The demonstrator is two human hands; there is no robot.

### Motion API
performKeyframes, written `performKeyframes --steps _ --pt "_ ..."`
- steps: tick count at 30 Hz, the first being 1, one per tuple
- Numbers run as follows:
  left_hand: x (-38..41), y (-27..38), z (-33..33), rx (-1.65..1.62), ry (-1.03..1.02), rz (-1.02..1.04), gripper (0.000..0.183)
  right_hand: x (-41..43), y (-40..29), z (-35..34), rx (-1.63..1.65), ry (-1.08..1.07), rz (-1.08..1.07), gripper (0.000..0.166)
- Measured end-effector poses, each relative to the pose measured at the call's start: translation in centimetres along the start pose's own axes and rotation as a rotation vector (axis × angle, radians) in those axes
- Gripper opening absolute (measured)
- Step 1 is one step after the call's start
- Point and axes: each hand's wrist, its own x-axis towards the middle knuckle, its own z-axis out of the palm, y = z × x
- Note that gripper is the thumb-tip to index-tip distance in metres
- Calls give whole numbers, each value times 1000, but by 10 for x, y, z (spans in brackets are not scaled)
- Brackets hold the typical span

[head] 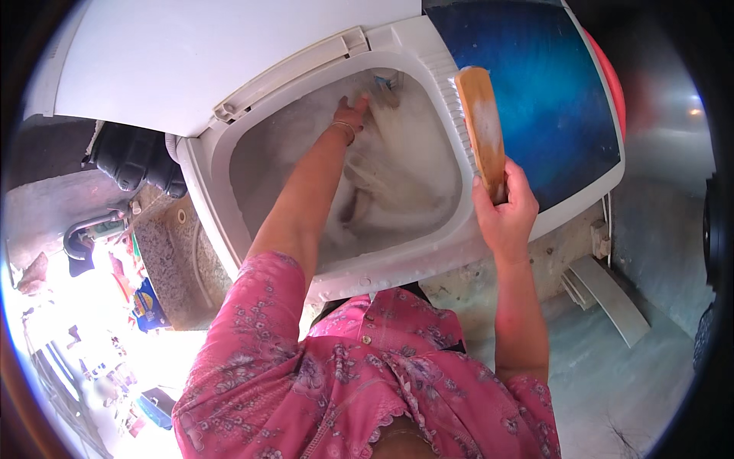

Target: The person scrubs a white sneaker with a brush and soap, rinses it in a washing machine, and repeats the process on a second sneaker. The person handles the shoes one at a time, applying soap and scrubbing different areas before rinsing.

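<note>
My right hand [507, 212] grips the handle end of a wooden scrub brush [484, 123], held upright at the right edge of a washing machine tub [221, 166]. Its wooden back is wet with suds and its pale bristles face left. Inside the tub, sudsy water surrounds pale wet fabric [384, 178]. My left hand [351, 113] reaches into the tub near its far side, fingers pointing away, touching or just above the fabric. Blur and foam hide whether the fingers hold any of it. A small blue and white part [385, 83] shows at the tub's far wall.
The white lid [229, 51] stands raised beyond the tub. A glossy blue cover [533, 103] lies at the right of the machine. Left are a stone sink [172, 252], a metal faucet [86, 226] and a black ribbed object [135, 155]. Flat strips [610, 298] lie at lower right.
</note>
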Motion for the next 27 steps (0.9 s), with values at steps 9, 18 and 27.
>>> performKeyframes --steps 9,18,27 --pt "28 -92 58 915 -444 71 132 -7 7 1 74 0 24 39" --pt "-2 -167 14 956 -857 303 77 -5 3 1 25 19 15 36" --pt "-112 -48 -18 1057 -595 117 60 -3 3 1 -2 41 -14 34"
